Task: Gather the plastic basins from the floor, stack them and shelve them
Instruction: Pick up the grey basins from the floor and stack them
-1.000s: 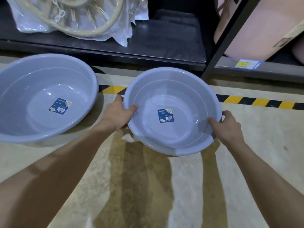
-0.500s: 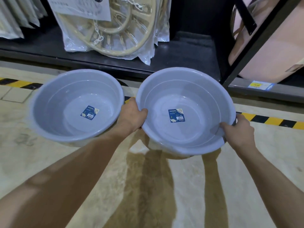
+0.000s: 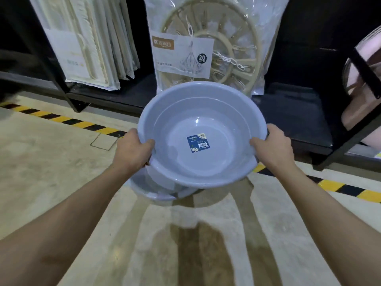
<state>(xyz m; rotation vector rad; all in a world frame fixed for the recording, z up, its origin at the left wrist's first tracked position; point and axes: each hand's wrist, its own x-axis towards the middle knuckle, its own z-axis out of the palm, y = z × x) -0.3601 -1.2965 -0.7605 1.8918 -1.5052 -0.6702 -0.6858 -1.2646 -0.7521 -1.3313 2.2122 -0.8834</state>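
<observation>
The left hand and right hand each clasp opposite rims of the basin, held just above a second basin on the floor: stacking, I judge, needing a centred, level drop.

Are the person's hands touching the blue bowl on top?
Touching. The head view shows the left hand and right hand clamped on opposite rims of the upper basin, thumbs hooked inside.
</observation>
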